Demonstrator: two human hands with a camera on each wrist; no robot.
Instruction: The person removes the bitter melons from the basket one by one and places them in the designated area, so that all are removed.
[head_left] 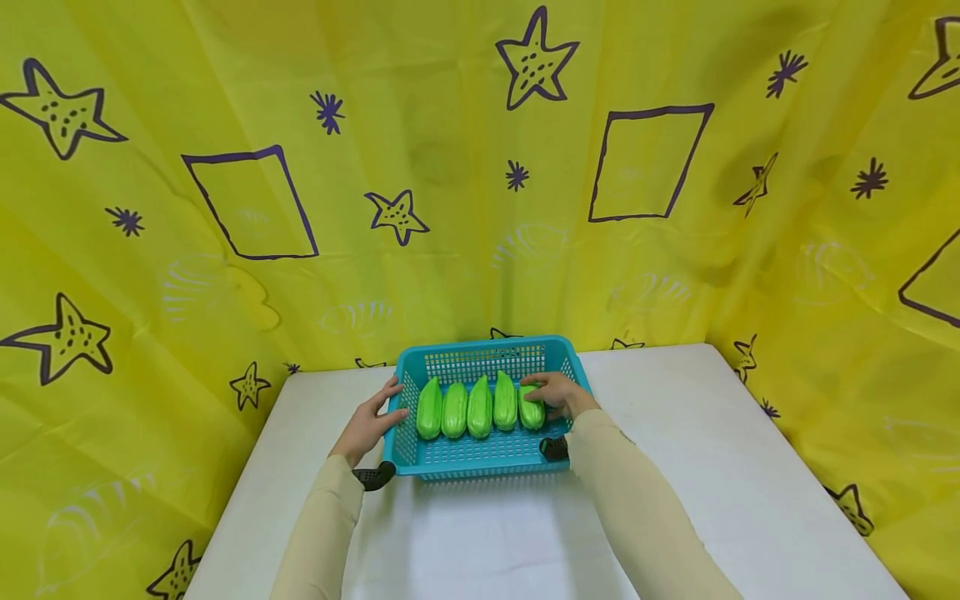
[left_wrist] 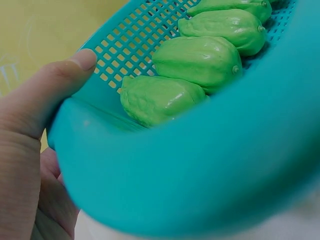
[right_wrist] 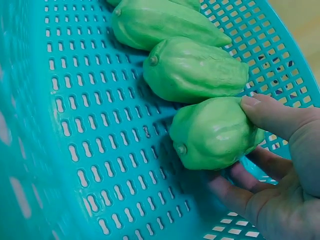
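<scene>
A white table (head_left: 720, 433) spreads under both hands, and the blue basket (head_left: 480, 465) sits on it between them. The left hand (head_left: 367, 423) grips the basket's rim beside it, thumb inside, fingers outside. The right hand (head_left: 557, 393) reaches inside, moderately curled around a green fruit, thumb on top and fingers underneath.

Five green fruits make one row across the basket, from just beside the left thumb to the right fingers. I judge the arrangement nearly complete: four lie free of either hand, and only the end one is held. Whether it is being set down or picked up, I cannot tell, nor whether it bears on the basket floor.

That held fruit (right_wrist: 215, 135) has its long axis running away from the person, roughly parallel to its neighbour left of the hand. Its nubbed end points out of the grip, toward the person; its far end is partly covered by the fingers.
</scene>
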